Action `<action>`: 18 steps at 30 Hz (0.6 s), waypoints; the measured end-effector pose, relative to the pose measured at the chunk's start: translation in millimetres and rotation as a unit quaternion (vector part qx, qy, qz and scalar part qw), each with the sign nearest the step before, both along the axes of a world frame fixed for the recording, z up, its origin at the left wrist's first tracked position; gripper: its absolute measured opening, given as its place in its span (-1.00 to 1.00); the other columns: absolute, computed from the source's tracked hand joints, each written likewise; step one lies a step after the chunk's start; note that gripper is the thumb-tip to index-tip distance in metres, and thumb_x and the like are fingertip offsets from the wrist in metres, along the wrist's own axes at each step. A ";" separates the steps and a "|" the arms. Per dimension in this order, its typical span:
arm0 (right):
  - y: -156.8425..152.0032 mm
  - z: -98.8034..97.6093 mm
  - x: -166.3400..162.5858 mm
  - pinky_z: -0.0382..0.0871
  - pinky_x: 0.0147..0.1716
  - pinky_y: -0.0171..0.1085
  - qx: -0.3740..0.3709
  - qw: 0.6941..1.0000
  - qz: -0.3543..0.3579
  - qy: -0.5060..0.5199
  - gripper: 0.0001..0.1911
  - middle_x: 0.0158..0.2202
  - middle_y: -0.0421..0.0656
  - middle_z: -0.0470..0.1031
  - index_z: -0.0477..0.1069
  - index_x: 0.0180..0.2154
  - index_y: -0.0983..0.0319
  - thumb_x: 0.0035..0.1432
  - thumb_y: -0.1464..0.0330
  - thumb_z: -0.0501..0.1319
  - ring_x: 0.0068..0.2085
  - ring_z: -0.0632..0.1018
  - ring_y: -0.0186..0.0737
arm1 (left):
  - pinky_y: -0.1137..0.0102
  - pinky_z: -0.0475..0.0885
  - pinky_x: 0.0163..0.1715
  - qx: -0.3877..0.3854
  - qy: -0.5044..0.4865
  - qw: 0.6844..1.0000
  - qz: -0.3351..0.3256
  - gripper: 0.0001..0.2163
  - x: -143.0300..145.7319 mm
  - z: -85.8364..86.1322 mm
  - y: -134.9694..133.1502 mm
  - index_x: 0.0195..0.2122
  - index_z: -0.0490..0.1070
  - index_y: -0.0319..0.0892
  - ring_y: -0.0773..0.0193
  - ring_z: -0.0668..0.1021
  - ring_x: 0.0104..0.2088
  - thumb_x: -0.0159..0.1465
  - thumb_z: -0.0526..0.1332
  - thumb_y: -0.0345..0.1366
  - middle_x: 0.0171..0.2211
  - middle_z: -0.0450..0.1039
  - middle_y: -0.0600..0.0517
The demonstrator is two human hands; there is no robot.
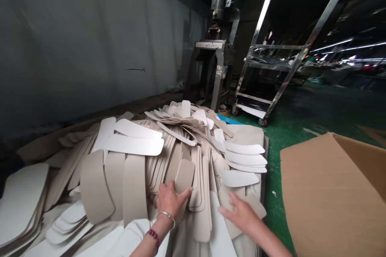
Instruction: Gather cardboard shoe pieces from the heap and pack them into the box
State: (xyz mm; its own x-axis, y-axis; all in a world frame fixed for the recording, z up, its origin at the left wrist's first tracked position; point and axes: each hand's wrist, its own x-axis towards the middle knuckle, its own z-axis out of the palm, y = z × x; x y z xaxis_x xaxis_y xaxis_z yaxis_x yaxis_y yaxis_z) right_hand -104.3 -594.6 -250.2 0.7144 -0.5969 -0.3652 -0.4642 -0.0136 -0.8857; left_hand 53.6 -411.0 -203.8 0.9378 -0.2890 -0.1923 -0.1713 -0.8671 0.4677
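While the left hand (169, 200) grasped one beige insole piece (183, 178) atop the pile (135, 156), the right hand (241, 215) rested nearby, fingers released.

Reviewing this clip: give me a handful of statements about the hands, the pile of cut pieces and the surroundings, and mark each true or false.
1. The left hand grips the rounded end of a beige cut piece in the pile. True.
2. The right hand holds a pair of scissors. False: it is open, fingers spread, over the pale pieces, holding nothing.
3. A cardboard box stands at the right on the green floor. True.
4. The left wrist is bare. False: it wears a silver bangle and a red bead bracelet.
5. A wheeled metal rack stands beyond the pile. True.
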 end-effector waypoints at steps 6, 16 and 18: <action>43.9 -42.8 41.5 0.32 -0.03 -0.02 -0.098 0.995 -0.005 0.023 -0.36 -0.12 0.21 0.44 0.30 -0.11 0.42 -0.26 0.21 0.27 -0.06 0.45 0.20 | 0.25 0.27 0.01 -0.147 0.115 0.981 -0.051 -0.40 18.4 -26.0 0.6 0.13 0.13 -0.39 -0.05 0.40 0.03 0.16 0.22 -0.14 0.01 0.31 -0.30; 48.6 11.1 72.9 0.25 0.10 -0.19 0.036 0.998 -0.029 -0.043 -0.26 0.06 0.08 0.38 0.21 -0.01 0.35 -0.06 -0.05 0.21 0.12 0.37 -0.01 | 0.29 0.29 -0.13 -0.113 -0.010 0.992 -0.050 -0.89 39.7 -8.8 11.9 -0.36 0.31 -0.26 0.11 0.41 -0.19 0.29 0.09 -0.36 -0.26 0.31 -0.11; 61.9 16.7 93.2 0.22 0.14 -0.15 -0.015 0.999 -0.029 0.007 -0.18 0.12 0.16 0.31 0.16 0.08 0.41 -0.07 0.01 0.25 0.17 0.34 0.05 | 0.21 0.28 -0.06 -0.086 -0.051 0.994 -0.031 -0.89 36.6 -9.2 13.0 -0.33 0.37 -0.29 0.01 0.35 -0.02 0.29 0.11 -0.37 -0.09 0.24 -0.20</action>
State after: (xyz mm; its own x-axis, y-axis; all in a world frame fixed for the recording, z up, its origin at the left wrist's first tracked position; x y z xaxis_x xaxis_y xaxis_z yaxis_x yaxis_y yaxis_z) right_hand -11.1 -532.7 -233.5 0.6727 -0.6484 -0.3565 -0.4776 -0.0125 -0.8785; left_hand 90.3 -398.0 -212.9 0.9290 -0.3680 -0.0398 -0.2765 -0.7614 0.5864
